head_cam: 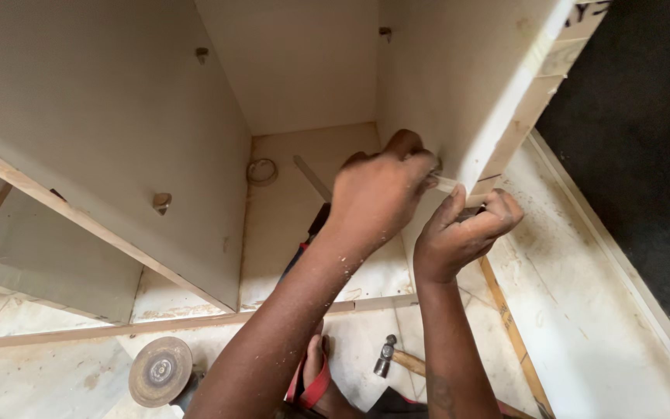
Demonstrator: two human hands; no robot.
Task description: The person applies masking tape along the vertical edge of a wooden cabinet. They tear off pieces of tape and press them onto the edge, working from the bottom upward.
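My left hand (378,194) reaches up to the inner face of a cream cabinet side panel (459,85) and pinches a small white piece (447,184) against it near the panel's front edge. My right hand (459,233) is just below and to the right. Its thumb and curled fingers are closed on the panel's raw front edge (484,186), close to the white piece. What sits between the right fingers is hidden. Both forearms are dusted with sawdust.
A hammer (385,357) lies on the floor between my arms. An angle grinder disc (160,371) is at the lower left. A tape roll (262,171) and a flat metal blade (312,178) lie inside the cabinet. Shelf pegs (162,202) stick out of the left panel. A thin wooden strip (509,326) lies to the right.
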